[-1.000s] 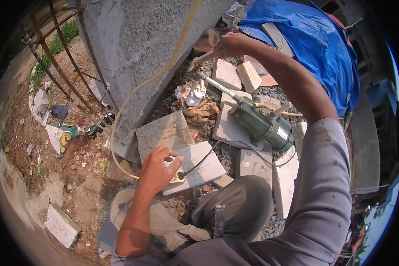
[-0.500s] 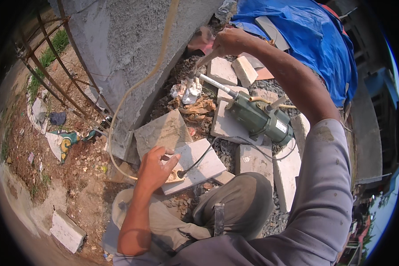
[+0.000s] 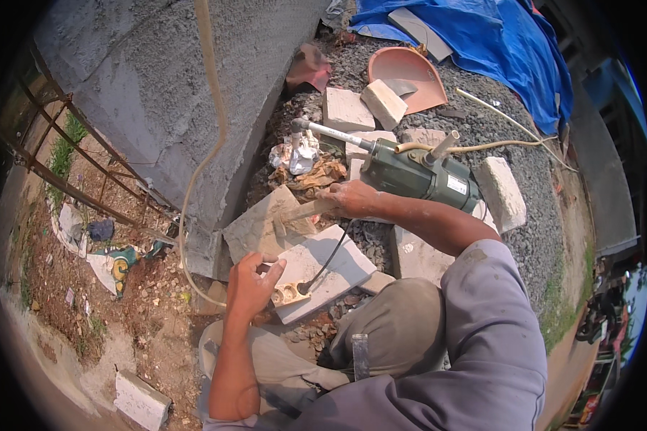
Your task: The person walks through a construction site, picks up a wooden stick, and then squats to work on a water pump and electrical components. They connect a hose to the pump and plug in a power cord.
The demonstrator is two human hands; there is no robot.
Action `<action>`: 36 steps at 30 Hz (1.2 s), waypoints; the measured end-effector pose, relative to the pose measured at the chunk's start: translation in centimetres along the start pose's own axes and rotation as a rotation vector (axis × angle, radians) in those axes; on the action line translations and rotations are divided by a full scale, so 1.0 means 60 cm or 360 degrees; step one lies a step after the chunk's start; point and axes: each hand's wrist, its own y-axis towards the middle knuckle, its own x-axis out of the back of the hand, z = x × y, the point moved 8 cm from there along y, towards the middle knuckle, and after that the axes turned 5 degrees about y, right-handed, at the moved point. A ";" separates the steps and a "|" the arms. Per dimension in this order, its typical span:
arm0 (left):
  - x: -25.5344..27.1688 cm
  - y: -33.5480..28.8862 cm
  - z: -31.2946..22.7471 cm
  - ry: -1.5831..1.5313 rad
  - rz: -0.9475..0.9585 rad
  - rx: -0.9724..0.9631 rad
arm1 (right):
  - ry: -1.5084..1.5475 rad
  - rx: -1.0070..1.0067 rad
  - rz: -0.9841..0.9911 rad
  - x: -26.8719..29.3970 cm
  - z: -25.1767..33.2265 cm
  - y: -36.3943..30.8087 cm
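Observation:
My left hand point(image 3: 249, 291) hovers beside a pale socket block point(image 3: 289, 293), fingers loosely curled and thumb apart. I see nothing between its fingertips. A black cable point(image 3: 331, 260) with a plug enters that block, which lies at the edge of a white slab point(image 3: 323, 271). My right hand point(image 3: 354, 199) is closed around a tan stick-like tool point(image 3: 308, 210), its far end over a grey-brown slab point(image 3: 255, 223); the tool's exact kind is unclear. Just beyond the right hand a green water pump point(image 3: 402, 174) rests on blocks, with a white pipe point(image 3: 338, 134) on its left.
A rough concrete wall point(image 3: 158, 93) rises at the left, a yellowish hose point(image 3: 192, 194) hanging before it. Rusty rebar point(image 3: 57, 188) stands farther left. Loose blocks point(image 3: 349, 108), an orange basin point(image 3: 424, 82) and a blue tarp point(image 3: 482, 43) lie on gravel toward the back.
My right hand has come down and nearer, from above the white pipe to the slabs, with the tan tool in it. The left hand stays by the socket block. The view has shifted slightly.

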 end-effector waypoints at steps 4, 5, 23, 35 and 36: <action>-0.011 0.000 0.037 -0.0065 0.0070 0.0150 | -0.0107 -0.0197 0.0185 -0.050 -0.032 0.005; -0.012 -0.002 0.049 -0.0098 0.0079 0.0192 | -0.0171 -0.0276 0.0267 -0.056 -0.040 0.006; -0.018 0.001 0.047 -0.0091 0.0099 0.0248 | -0.0345 -0.0548 0.0507 -0.177 -0.104 0.008; -0.018 0.001 0.031 -0.0053 0.0157 0.0209 | 0.0110 -0.0325 -0.0257 -0.060 0.013 0.032; -0.023 -0.005 0.027 -0.0075 0.0195 0.0190 | 0.0221 -0.0311 -0.0256 -0.064 0.030 0.019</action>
